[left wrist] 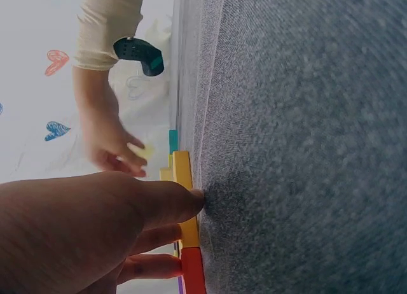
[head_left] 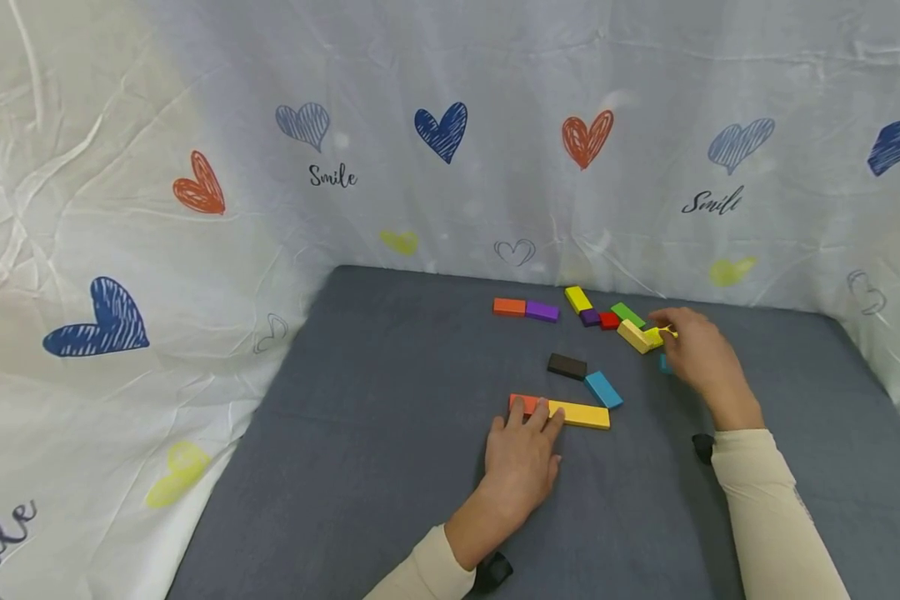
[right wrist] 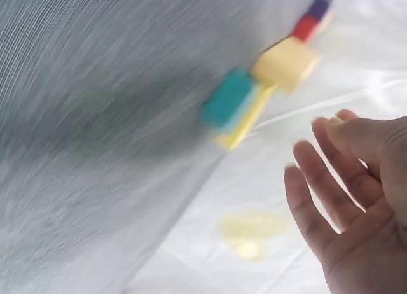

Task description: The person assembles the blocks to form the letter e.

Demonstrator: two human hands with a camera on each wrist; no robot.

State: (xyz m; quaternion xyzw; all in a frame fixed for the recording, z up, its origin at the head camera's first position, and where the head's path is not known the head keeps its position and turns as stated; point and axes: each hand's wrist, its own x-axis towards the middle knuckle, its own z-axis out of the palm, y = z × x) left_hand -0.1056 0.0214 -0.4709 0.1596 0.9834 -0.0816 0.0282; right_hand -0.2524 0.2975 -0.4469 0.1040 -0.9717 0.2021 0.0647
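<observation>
My left hand [head_left: 521, 458] rests its fingertips on a red-orange block [left wrist: 193, 272] and the end of a yellow block [head_left: 588, 416], which lie end to end. In the left wrist view, its thumb is at the cloth beside the yellow block. My right hand [head_left: 696, 354] hovers over the right end of the far blocks, fingers loosely bent. No block shows between these fingers in the right wrist view. Closest to it are a teal block [right wrist: 229, 98], a bright yellow block [right wrist: 251, 119] and a pale wooden block [right wrist: 286, 63].
Left along the far row are green [head_left: 627, 314], red [head_left: 609, 321], dark purple [head_left: 590, 317], yellow [head_left: 577, 299], purple [head_left: 542, 312] and orange [head_left: 509, 307] blocks. Black [head_left: 567, 367] and blue [head_left: 603, 389] blocks lie mid-table. A white heart-printed curtain [head_left: 420, 208] borders the grey cloth [head_left: 360, 417].
</observation>
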